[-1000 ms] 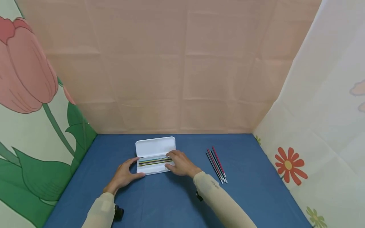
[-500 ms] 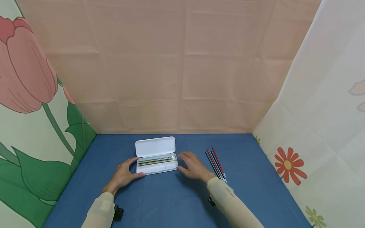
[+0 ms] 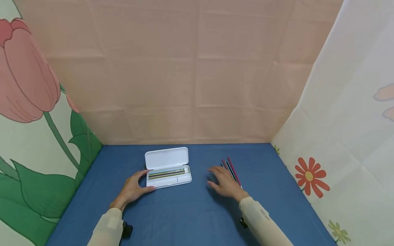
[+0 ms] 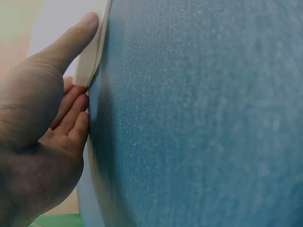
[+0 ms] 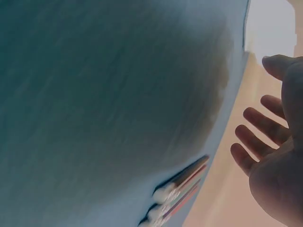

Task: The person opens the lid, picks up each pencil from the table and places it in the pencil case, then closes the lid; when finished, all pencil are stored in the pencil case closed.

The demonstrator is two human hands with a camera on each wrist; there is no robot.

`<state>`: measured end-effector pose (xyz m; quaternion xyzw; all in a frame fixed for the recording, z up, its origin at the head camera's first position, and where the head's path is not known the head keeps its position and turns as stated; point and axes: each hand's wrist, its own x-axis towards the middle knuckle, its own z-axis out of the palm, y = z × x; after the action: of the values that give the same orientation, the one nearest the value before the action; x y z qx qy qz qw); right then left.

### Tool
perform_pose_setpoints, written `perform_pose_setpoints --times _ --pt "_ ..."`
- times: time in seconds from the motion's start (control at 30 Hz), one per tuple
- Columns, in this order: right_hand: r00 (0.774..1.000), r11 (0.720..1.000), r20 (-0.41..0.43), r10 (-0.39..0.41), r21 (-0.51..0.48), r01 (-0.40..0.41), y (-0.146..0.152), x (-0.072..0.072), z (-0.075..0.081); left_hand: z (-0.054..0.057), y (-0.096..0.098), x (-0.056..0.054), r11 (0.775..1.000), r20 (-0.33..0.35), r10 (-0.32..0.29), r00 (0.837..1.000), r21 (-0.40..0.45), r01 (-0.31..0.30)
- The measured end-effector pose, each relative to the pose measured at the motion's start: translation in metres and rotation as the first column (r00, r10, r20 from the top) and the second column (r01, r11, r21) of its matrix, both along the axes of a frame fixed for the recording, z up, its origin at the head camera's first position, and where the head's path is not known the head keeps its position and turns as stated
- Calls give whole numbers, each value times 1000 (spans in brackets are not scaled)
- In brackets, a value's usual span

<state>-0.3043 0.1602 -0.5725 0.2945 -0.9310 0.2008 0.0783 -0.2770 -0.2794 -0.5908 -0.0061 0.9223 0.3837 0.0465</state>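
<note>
A white pencil case (image 3: 167, 185) lies on the blue cloth with its lid (image 3: 167, 158) folded back. Several pencils (image 3: 166, 174) lie side by side in its tray. My left hand (image 3: 131, 190) grips the left end of the case. In the left wrist view, the thumb (image 4: 78, 38) lies along the near side of the case (image 4: 87, 66), with the other fingers around the end. My right hand (image 3: 226, 184) is in the air between the case and a group of loose pencils (image 3: 233, 172), fingers spread and holding nothing. It partly hides those pencils in the head view.
The table is covered with a blue cloth (image 3: 184, 218). Behind it hangs a beige cloth (image 3: 197, 85). A tulip-patterned sheet (image 3: 27, 75) borders the left side and a white flower-patterned sheet (image 3: 344, 136) the right.
My right hand has drawn away from the pencils in the case and moved right, toward the loose pencils, uncovering the case's right end. My left hand has stayed at the case.
</note>
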Motion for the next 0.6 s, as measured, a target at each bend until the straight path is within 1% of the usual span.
perform_pose_setpoints --times 0.1,0.33,0.6 --pt "1000 1000 9 -9 -17 9 10 2 -1 0 0 1 1000 -5 2 1000 2 -2" --pt "997 998 39 -63 -15 63 30 4 -8 0 -1 1 1000 6 0 1000 -8 0" --pt "990 992 54 -129 4 129 48 10 -9 0 -1 0 1000 8 0 1000 -8 0"
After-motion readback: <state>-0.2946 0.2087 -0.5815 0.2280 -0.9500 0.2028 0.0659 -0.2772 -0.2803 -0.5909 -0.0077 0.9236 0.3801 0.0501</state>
